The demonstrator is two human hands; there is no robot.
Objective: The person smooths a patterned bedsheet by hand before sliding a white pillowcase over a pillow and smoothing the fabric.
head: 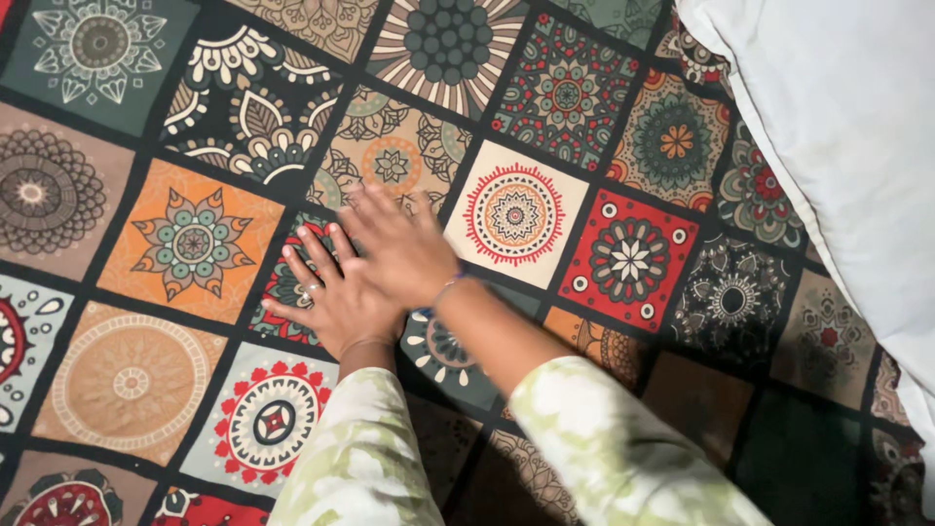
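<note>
A patterned bedsheet [195, 244] with many coloured mandala squares covers the whole surface below me. My left hand [326, 297] lies flat on it, fingers spread, with a ring on one finger. My right hand [394, 244] rests palm down across the back of the left hand's fingers, blurred with motion, a thin bracelet at its wrist. Both hands hold nothing. My sleeves are pale green and white.
A white pillow [838, 127] lies at the upper right, overlapping the sheet's edge. The sheet spreads out flat to the left and towards the top of the view.
</note>
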